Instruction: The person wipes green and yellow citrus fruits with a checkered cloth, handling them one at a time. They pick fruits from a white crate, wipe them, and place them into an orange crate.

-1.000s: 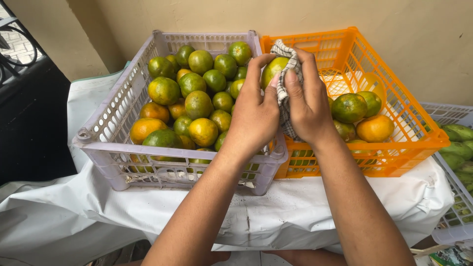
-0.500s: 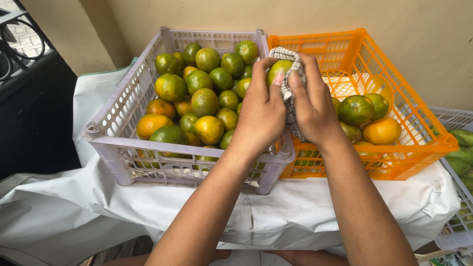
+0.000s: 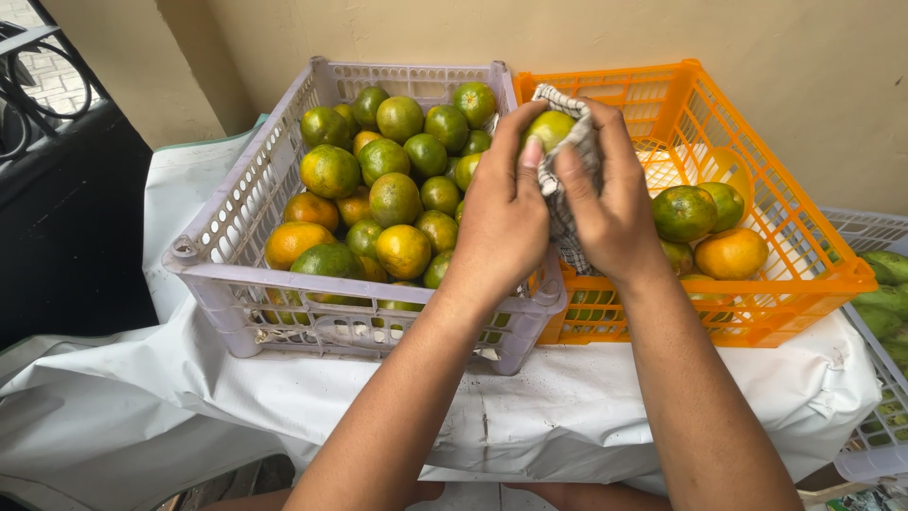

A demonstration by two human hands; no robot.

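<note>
My left hand [image 3: 506, 213] and my right hand [image 3: 610, 203] meet above the gap between two crates. Between them sits a green-yellow citrus fruit [image 3: 550, 126], wrapped partly in a checked cloth [image 3: 566, 203]. The left hand's fingers grip the fruit from the left. Pressed around the fruit's right side is the cloth, held by the right hand. A pale lilac crate [image 3: 222, 274] on the left holds several green and orange citrus fruits [image 3: 392, 199]. An orange crate [image 3: 804, 255] on the right holds a few more fruits [image 3: 728, 252].
Both crates stand on a surface covered with a white sheet [image 3: 567, 416], in front of a beige wall [image 3: 757, 57]. A third pale crate with green fruit [image 3: 889, 284] shows at the right edge. A dark railing [image 3: 38, 85] is at the far left.
The view has shifted slightly, and both hands stay together on the fruit and cloth, with the fingers moving a little around the fruit.
</note>
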